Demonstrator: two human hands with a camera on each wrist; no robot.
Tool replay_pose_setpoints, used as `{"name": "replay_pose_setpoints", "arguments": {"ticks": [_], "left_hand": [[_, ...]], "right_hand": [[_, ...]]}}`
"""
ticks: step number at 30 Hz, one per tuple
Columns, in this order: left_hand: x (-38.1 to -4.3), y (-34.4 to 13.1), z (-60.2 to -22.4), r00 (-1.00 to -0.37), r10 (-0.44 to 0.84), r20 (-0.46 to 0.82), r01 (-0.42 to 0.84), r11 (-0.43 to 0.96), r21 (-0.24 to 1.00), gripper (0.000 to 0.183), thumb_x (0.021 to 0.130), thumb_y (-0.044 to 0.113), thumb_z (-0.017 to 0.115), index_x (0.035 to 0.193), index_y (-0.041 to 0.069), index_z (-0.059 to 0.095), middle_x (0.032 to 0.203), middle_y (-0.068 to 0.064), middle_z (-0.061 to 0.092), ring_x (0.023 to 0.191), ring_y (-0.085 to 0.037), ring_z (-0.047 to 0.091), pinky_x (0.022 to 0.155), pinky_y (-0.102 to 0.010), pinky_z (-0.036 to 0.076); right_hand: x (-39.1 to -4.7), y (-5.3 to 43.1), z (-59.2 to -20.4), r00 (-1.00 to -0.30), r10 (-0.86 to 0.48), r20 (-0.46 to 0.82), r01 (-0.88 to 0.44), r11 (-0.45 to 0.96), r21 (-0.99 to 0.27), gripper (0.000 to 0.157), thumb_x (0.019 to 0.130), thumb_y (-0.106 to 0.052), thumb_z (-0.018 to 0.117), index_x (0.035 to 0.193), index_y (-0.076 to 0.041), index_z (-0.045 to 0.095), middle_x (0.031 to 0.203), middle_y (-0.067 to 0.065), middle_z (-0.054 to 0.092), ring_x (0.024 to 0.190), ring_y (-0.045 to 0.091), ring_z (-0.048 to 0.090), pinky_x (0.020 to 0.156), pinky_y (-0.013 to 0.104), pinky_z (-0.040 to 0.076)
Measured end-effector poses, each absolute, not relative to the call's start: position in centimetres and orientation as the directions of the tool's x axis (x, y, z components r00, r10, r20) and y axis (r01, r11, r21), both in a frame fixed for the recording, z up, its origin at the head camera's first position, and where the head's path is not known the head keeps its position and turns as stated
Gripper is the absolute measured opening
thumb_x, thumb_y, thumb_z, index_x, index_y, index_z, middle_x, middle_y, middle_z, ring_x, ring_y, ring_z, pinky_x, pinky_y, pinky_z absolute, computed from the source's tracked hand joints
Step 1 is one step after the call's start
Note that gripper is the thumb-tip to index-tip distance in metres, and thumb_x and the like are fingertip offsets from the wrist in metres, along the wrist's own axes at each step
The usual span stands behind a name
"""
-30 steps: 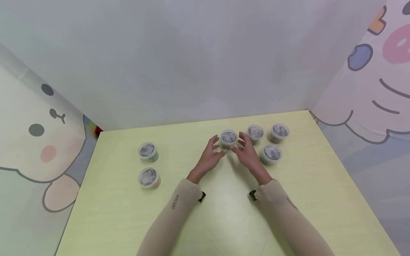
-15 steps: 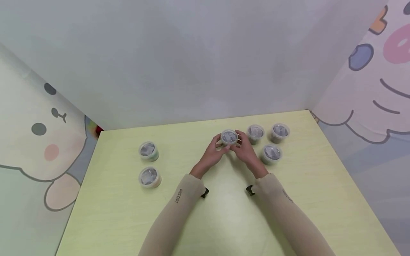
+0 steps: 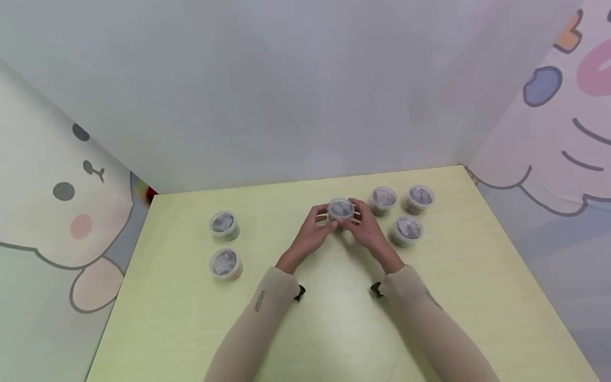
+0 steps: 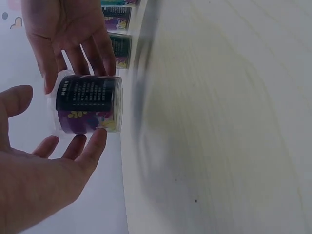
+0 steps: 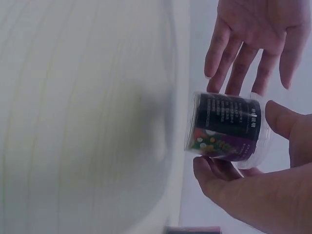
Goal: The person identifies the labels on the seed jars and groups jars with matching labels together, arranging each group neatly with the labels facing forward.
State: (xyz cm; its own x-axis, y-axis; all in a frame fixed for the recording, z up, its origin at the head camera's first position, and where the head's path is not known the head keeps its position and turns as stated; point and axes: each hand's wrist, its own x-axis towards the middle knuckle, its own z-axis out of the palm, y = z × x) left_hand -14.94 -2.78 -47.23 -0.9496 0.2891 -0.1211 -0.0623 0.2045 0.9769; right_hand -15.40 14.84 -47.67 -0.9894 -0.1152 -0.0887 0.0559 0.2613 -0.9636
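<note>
Between both hands is a small clear plastic jar (image 3: 341, 208) with a silvery-grey packet under its lid. Its wrap shows a black panel of white print above a purple, flowery band (image 4: 85, 105). My left hand (image 3: 311, 233) holds the jar from the left, fingertips at its side. From the right my right hand (image 3: 365, 225) holds it, its thumb beside the lid in the right wrist view. The jar (image 5: 226, 126) stands close over the table, its base toward the tabletop. Just right of it is another jar (image 3: 383, 200) of the same kind.
Two more jars (image 3: 421, 198) (image 3: 407, 230) stand at the right. At the left, a jar (image 3: 224, 225) stands behind another jar (image 3: 226, 263). A pale yellow table (image 3: 334, 329) meets a grey back wall (image 3: 296, 106); cartoon-printed sheets (image 3: 549, 132) hang at the sides.
One second ago both hands were spread around the jar. They have closed in on its sides, and it now sits slightly nearer the person. The other jars have kept their places.
</note>
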Motion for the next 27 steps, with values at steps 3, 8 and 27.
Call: {"name": "replay_pose_setpoints", "arguments": {"ticks": [3,8,27], "left_hand": [[-14.4,-3.5,-47.1,-0.948,0.306,-0.093,-0.033,0.196,0.980,0.053,0.091,0.030,0.061,0.137,0.021,0.036,0.138,0.003,0.038,0.126,-0.022,0.038,0.095,-0.033,0.042],[-13.6,-4.6,-46.6,-0.937,0.346,-0.047,0.022,0.192,0.981,0.054,0.092,0.029,0.058,0.139,0.021,0.033,0.139,0.002,0.037,0.126,-0.019,0.039,0.098,-0.033,0.040],[-10.1,-7.2,-42.6,-0.909,0.416,-0.029,0.046,0.168,0.985,0.056,0.096,0.018,0.053,0.143,0.003,0.026,0.137,-0.016,0.038,0.122,-0.030,0.042,0.099,-0.042,0.038]], "right_hand": [[-14.8,14.8,-47.1,-0.984,-0.156,-0.091,0.053,0.232,-0.971,0.065,0.088,-0.021,0.064,0.142,-0.007,0.030,0.136,0.018,0.040,0.123,0.035,0.041,0.097,0.045,0.039],[-13.8,14.7,-46.2,-0.971,-0.225,-0.086,0.037,0.213,-0.976,0.060,0.090,-0.025,0.062,0.139,-0.010,0.032,0.137,0.015,0.041,0.125,0.032,0.041,0.097,0.045,0.039],[-10.8,13.4,-43.9,-0.885,-0.446,-0.130,0.077,0.133,-0.988,0.056,0.095,-0.028,0.053,0.144,-0.015,0.028,0.140,0.012,0.039,0.129,0.027,0.035,0.103,0.049,0.030]]}}
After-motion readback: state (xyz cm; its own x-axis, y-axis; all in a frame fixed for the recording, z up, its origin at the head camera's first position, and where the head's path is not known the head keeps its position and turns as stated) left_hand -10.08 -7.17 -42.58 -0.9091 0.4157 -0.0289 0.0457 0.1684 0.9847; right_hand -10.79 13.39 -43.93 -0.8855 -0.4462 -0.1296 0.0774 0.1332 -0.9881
